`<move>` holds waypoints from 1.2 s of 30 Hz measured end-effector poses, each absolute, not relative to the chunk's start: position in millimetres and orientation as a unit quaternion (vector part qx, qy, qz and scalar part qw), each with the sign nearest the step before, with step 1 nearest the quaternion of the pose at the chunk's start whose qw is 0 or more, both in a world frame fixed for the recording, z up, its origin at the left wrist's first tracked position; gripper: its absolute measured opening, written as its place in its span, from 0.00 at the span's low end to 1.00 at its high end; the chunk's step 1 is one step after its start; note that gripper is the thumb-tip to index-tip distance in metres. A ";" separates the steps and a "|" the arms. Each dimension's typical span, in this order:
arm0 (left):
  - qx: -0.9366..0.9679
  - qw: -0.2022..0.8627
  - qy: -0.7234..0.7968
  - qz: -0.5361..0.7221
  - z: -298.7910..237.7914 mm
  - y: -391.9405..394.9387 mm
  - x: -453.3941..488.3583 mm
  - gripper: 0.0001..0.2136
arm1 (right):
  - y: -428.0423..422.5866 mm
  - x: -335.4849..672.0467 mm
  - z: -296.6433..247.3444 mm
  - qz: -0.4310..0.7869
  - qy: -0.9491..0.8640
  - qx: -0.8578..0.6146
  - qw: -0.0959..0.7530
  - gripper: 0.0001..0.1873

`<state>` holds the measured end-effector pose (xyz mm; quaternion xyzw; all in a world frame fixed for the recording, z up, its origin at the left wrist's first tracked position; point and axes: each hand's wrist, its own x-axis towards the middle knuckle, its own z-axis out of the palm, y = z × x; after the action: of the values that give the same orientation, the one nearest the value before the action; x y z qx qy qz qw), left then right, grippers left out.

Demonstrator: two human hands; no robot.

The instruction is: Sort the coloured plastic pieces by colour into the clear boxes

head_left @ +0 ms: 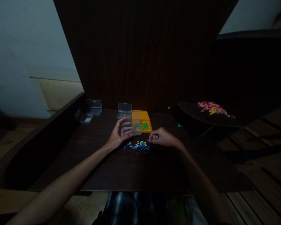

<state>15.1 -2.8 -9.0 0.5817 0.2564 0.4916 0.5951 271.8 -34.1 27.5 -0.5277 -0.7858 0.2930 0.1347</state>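
Note:
My left hand is closed around the left side of a clear plastic box, its lid raised at the back. A few blue bits show through the box wall. My right hand pinches a small blue piece between thumb and fingertips, just right of the pile. Below and between both hands lies a loose pile of small blue and pale yellow pieces on the dark table. Behind the box, an orange tray holds many small green pieces.
Another open clear box with yellow bits stands behind my left hand. Two more open clear boxes, one larger and one smaller, sit at the left. Pink and yellow pieces cover a side shelf. A green scrap lies at the right.

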 end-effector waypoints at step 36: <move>0.611 0.615 0.228 0.444 -5.2 -19.3 21.2 0.36 | -44.7 247.2 31.6 0.203 -0.736 -0.545 0.345 0.14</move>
<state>21.2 -19.3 -5.2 0.6107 0.2280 0.4439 0.6149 247.2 -44.7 31.6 -0.5453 -0.7365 0.2035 0.3447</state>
